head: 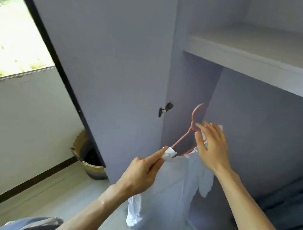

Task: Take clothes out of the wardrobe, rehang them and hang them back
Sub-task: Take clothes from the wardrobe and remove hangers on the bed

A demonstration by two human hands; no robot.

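Pinching garment [167,197] (pink hanger [183,137]): left hand [142,170].

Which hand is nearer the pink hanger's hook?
Right. The right hand is open just beside the hook, at its base, fingers spread. The left hand is lower, pinching the white garment at the hanger's left end.

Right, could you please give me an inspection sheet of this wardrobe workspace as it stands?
Surface: shelf high in the wardrobe; pale floor below.
Job's things: pink hanger carrying a white garment, held before the open wardrobe, hook free.
Clutter: basket on the floor behind the door.
Grippers: left hand pinches the garment at the hanger's end; right hand open by the hanger's neck, contact unclear.
Cables: nothing seen.
Surroundings: window on the left, wall below it.
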